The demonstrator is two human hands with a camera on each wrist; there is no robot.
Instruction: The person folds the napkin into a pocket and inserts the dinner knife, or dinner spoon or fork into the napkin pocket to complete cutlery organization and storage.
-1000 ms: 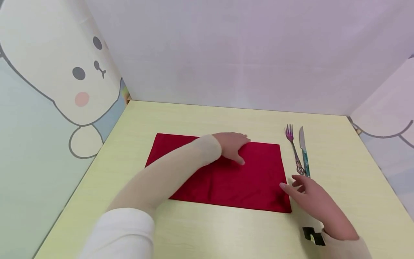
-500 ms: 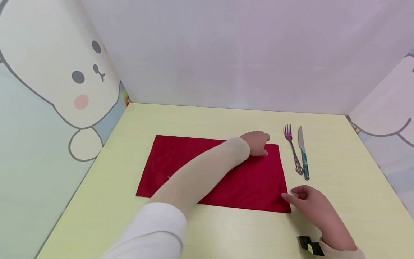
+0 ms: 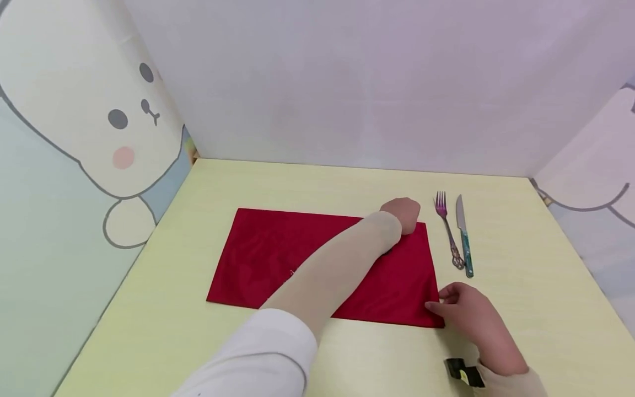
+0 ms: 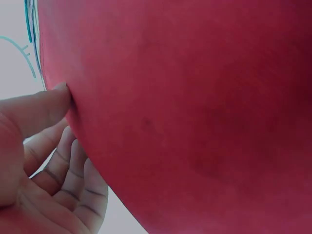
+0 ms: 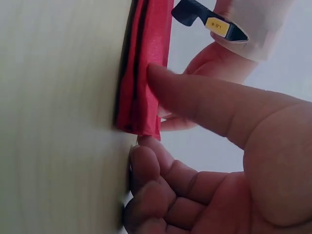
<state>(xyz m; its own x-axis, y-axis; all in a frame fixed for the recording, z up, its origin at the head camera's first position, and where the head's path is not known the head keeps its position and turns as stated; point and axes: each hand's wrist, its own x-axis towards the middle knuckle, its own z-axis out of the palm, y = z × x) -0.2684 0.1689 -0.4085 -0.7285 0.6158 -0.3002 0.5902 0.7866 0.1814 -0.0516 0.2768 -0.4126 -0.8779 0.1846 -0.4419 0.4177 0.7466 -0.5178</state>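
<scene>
A folded red cloth (image 3: pixel 278 248) lies flat on the table, its stacked layers visible at the edge in the right wrist view. My left hand (image 3: pixel 403 214) reaches across it to the far right corner. In the left wrist view, the left thumb (image 4: pixel 53 105) presses on top of the cloth's edge while the other fingers curl at its underside. My right hand (image 3: pixel 466 311) is at the near right corner. Seen from the right wrist, the right thumb (image 5: pixel 190 95) lies on the upper layer, and the fingertips are tucked against the edge from below.
To the right of the cloth, a fork (image 3: pixel 448 231) and a knife (image 3: pixel 463 234) with a teal handle lie side by side on the pale wooden table (image 3: pixel 149 320). A pale curtain (image 3: pixel 347 82) hangs behind, and printed cloth panels (image 3: pixel 74 138) flank the sides.
My left hand has slid rightward over the cloth to its far right corner and now pinches the edge. My right hand has moved slightly down and left onto the near right corner.
</scene>
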